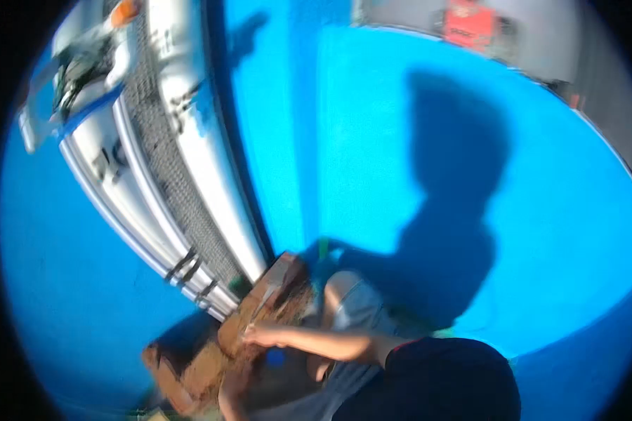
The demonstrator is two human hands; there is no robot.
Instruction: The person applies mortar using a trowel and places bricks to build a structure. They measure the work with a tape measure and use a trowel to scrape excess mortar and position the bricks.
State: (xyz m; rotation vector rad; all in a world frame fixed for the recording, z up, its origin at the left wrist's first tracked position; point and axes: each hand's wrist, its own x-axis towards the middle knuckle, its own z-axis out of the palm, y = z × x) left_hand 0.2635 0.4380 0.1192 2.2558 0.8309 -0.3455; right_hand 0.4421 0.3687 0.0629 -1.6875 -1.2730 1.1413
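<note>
My right hand point(261, 335), at the end of a bare forearm from a dark sleeve, is closed over the brickwork. From it a narrow grey trowel point(265, 296) points up and away, its blade lying close along the brick surface; the handle is mostly covered by my fingers. Reddish-brown bricks point(282, 270) with tan mortar point(235, 335) between and over them form a low angled structure. Its nearer arm point(168, 382) bends toward the lower left. I cannot make out my left hand. A bare knee point(232, 396) shows low beside the bricks.
White pipes point(211, 186) and slimmer silvery pipes point(140, 161) run from the upper left down to the bricks, banded near their lower ends. A broad blue surface point(569, 210) carries a dark shadow. At the top right, a red object point(469, 27) sits on grey ground.
</note>
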